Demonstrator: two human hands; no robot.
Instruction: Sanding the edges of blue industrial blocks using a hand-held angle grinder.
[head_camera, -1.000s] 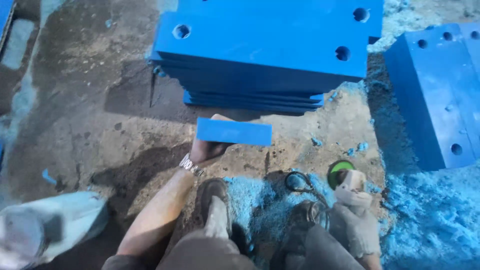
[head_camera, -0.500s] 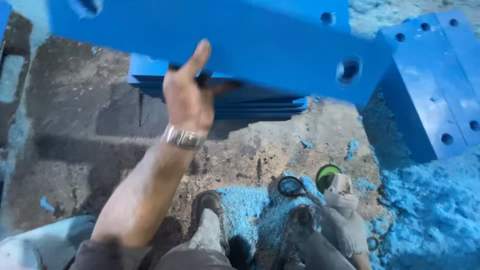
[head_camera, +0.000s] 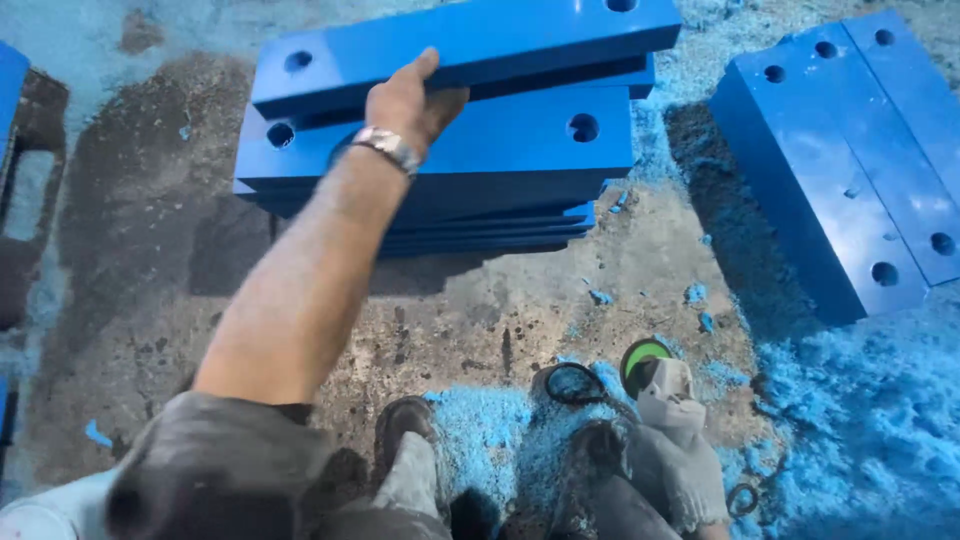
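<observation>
My left hand (head_camera: 410, 100), with a metal watch on the wrist, reaches forward and grips the near edge of a long blue plate (head_camera: 520, 35) with round holes. That plate lies slightly askew on top of a stack of similar blue plates (head_camera: 480, 165) on the concrete floor. My right hand (head_camera: 680, 470), in a grey glove, is low at the bottom right. It holds a pale angle grinder (head_camera: 662, 385) with a green disc guard, pointing at the floor.
Two thick blue blocks with holes (head_camera: 850, 160) lie side by side at the right. Blue shavings (head_camera: 870, 420) cover the floor around them and my boots (head_camera: 405, 440). A looped cable (head_camera: 568, 385) lies by the grinder. A dark frame (head_camera: 30, 190) is at the left edge.
My left hand raised the blue plate from near my legs, swung it up close to the camera, and now it rests on top of the stack. The right hand stayed low with the grinder.
</observation>
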